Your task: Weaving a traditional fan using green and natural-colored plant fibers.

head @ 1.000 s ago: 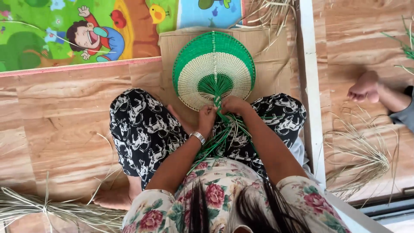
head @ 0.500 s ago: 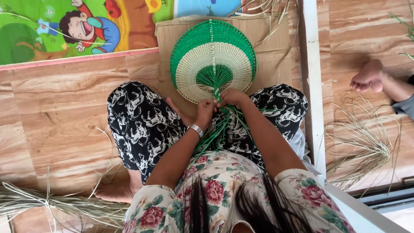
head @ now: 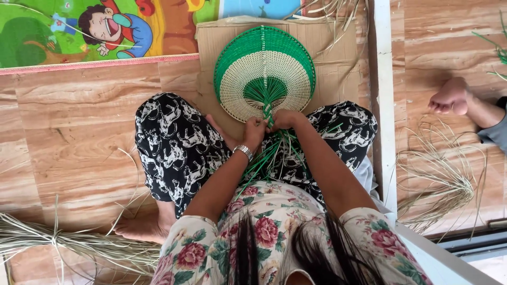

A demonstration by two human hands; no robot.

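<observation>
A round woven fan (head: 264, 74), green at the rim and centre and cream between, lies on a sheet of cardboard (head: 327, 47) in front of my crossed legs. Loose green strands (head: 269, 161) trail from its base down over my lap. My left hand (head: 254, 131), with a silver watch at the wrist, and my right hand (head: 285, 119) meet at the fan's base, each pinching green strands of the braided stem. The fingertips are partly hidden behind each other.
A colourful cartoon play mat (head: 100, 29) lies at the top left. Bundles of pale dry straw lie at the bottom left (head: 58, 245) and at the right (head: 443, 184). A white rail (head: 384, 105) runs down the right. Another person's foot (head: 449, 97) rests beyond it.
The view has shifted slightly, so the fan sits a little higher in the frame. Both hands stay at the fan's base, working the green strands closer together.
</observation>
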